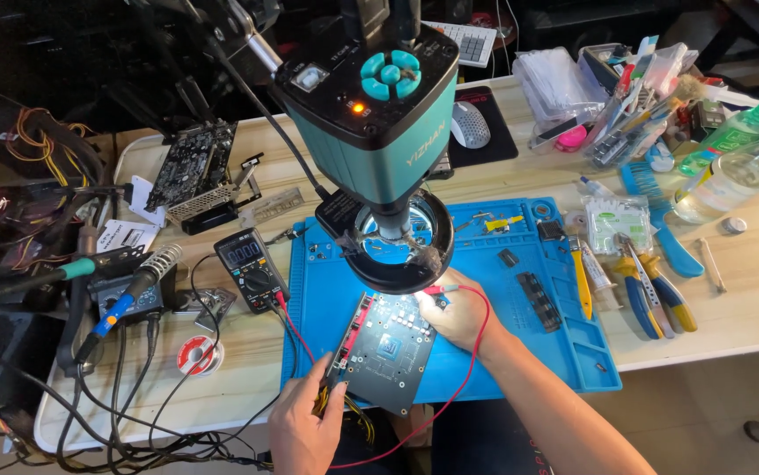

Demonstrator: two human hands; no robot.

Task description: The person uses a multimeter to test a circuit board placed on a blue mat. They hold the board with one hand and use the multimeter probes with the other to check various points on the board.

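Observation:
A dark circuit board (388, 350) with a square chip in its middle lies on a blue work mat (520, 334), under a teal microscope camera (370, 114) with a ring light (401, 246). My left hand (304, 427) grips the board's near left corner, where a black probe lead runs. My right hand (458, 312) holds a red probe (439, 289) with its tip against the board's far edge. Red and black leads run to a black multimeter (250, 266) at the mat's left.
A soldering station with its iron (124, 295), a solder spool (196, 356) and a tangle of cables sit left. Another circuit card (190, 167) lies behind. Pliers (652, 295), tweezers, brushes and clear bottles (731, 171) crowd the right side. A mouse (470, 123) and keyboard sit at the back.

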